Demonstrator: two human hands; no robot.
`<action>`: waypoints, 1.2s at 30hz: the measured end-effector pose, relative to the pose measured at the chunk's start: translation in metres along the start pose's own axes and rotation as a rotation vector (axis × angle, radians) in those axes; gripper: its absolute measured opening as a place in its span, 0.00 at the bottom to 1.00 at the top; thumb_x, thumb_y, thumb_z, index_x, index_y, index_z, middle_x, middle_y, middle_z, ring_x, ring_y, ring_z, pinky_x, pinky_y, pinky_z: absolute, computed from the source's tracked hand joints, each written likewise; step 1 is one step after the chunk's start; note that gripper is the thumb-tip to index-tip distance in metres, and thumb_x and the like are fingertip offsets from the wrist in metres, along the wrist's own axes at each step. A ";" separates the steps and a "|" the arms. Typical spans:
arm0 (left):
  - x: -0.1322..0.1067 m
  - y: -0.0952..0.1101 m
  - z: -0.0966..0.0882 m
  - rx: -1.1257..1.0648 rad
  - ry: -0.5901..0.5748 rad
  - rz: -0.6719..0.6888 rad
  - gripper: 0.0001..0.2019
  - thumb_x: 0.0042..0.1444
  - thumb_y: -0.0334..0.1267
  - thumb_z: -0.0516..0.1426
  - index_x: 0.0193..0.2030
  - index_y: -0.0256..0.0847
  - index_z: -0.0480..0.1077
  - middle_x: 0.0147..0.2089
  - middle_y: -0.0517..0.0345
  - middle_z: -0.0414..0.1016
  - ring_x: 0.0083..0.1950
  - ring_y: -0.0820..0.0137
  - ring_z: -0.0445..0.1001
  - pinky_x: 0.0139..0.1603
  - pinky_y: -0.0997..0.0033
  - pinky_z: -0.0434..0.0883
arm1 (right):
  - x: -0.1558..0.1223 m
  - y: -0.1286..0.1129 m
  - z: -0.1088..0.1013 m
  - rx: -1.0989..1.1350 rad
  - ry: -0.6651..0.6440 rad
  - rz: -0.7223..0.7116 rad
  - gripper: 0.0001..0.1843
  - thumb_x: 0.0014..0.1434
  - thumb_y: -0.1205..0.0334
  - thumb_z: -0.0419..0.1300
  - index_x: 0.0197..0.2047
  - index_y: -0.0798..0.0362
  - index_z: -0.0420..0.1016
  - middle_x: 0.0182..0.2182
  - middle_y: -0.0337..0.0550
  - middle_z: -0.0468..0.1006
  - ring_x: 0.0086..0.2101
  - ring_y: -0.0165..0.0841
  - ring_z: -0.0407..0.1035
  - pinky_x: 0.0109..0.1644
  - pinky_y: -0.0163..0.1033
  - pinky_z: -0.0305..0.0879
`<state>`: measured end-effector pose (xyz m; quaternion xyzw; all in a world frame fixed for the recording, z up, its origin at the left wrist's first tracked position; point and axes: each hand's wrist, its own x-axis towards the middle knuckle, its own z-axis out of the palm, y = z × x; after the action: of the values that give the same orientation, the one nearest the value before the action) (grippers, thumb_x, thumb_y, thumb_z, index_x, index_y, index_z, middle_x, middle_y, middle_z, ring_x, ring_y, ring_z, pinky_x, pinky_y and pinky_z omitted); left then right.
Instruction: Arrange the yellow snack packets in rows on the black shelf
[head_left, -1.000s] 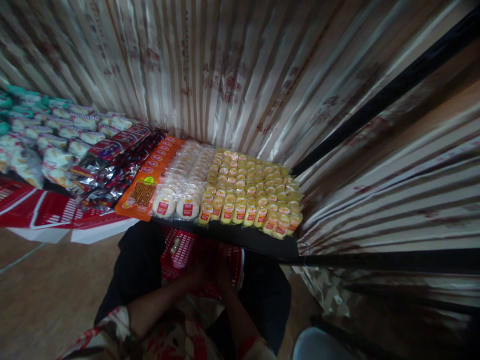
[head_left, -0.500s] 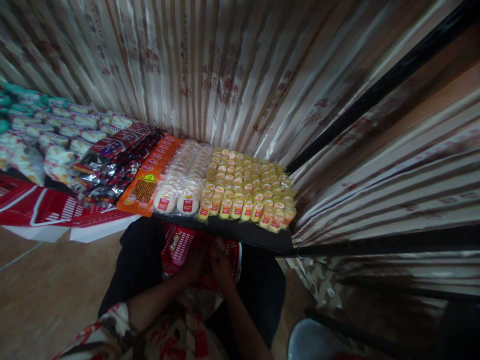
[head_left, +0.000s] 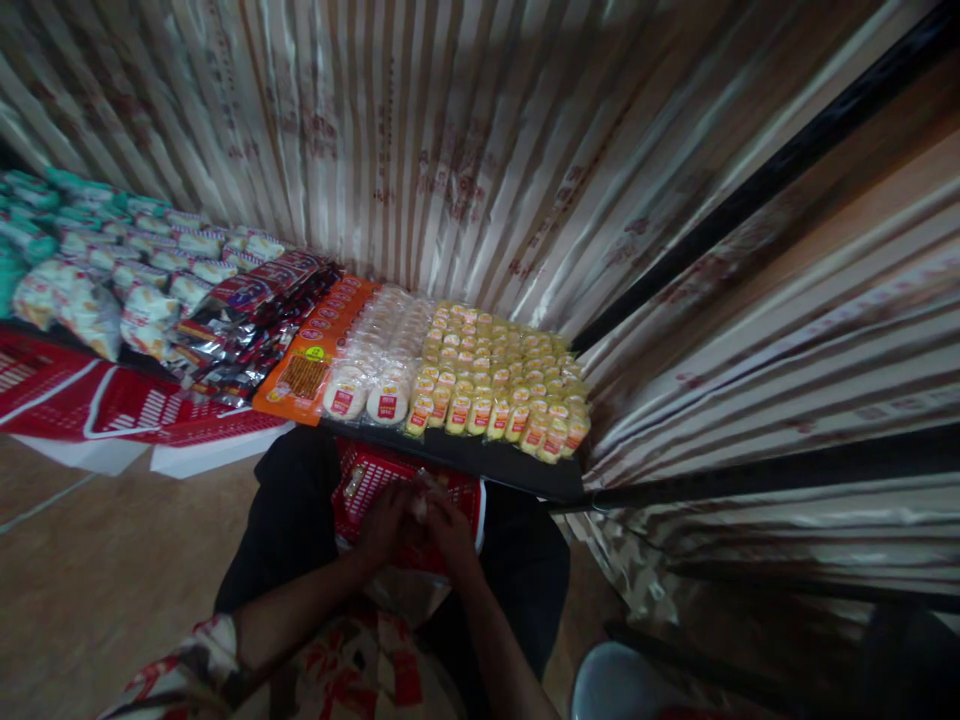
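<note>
My left hand [head_left: 388, 518] and my right hand [head_left: 448, 522] meet over a red plastic basket [head_left: 367, 480] in my lap. Both have their fingers curled together, around something small and pale that is too dark to name. A small wrapped item [head_left: 354, 481] lies in the basket's left part. Just beyond the basket, a black shelf [head_left: 517, 468] carries rows of small yellow-wrapped snacks [head_left: 499, 410]. Left of them are round white crackers [head_left: 387, 403] in clear wrappers and a flat orange packet of sticks [head_left: 306, 375].
Dark red and blue packets [head_left: 247, 300], white snack bags [head_left: 82, 300] and green packets [head_left: 82, 195] fill the shelf's left side. Below stand more red baskets [head_left: 142, 400]. A striped curtain [head_left: 420, 130] hangs behind, crossed by a black pole [head_left: 750, 190]. A pale stool [head_left: 615, 680] is at lower right.
The view has shifted slightly, so the shelf's left side sits further right. My hands have risen a little over the basket and remain together.
</note>
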<state>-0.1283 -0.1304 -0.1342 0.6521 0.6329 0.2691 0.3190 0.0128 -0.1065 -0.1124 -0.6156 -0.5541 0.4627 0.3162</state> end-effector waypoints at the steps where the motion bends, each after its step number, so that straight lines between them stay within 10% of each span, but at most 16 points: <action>1: -0.001 0.002 -0.003 -0.003 0.007 0.004 0.28 0.49 0.26 0.49 0.60 0.41 0.60 0.60 0.49 0.65 0.62 0.62 0.61 0.62 0.57 0.59 | -0.001 -0.001 -0.001 0.001 0.005 0.010 0.17 0.51 0.49 0.54 0.35 0.51 0.76 0.31 0.46 0.80 0.33 0.39 0.73 0.36 0.43 0.69; 12: -0.010 0.020 -0.030 0.034 0.120 0.088 0.20 0.55 0.28 0.47 0.54 0.39 0.65 0.59 0.47 0.65 0.61 0.63 0.62 0.62 0.56 0.61 | -0.009 -0.018 -0.013 -0.189 -0.024 -0.126 0.10 0.50 0.62 0.49 0.32 0.51 0.70 0.29 0.40 0.76 0.31 0.35 0.71 0.37 0.39 0.66; 23: -0.004 0.030 -0.061 -0.074 0.108 0.056 0.20 0.58 0.42 0.50 0.56 0.41 0.62 0.54 0.49 0.70 0.55 0.63 0.67 0.56 0.57 0.64 | -0.005 -0.073 -0.027 -0.438 -0.269 -0.514 0.27 0.57 0.72 0.45 0.60 0.48 0.62 0.55 0.44 0.70 0.54 0.33 0.63 0.58 0.43 0.60; 36: 0.010 0.026 -0.099 -0.174 0.387 -0.091 0.18 0.55 0.48 0.52 0.47 0.39 0.65 0.42 0.53 0.69 0.44 0.65 0.70 0.46 0.63 0.69 | 0.025 -0.120 0.007 -0.490 -0.137 -0.676 0.26 0.58 0.70 0.46 0.61 0.55 0.60 0.53 0.49 0.70 0.53 0.36 0.64 0.57 0.46 0.62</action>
<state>-0.1850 -0.1133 -0.0507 0.5292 0.6856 0.4280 0.2584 -0.0413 -0.0606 -0.0120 -0.4240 -0.8383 0.2273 0.2567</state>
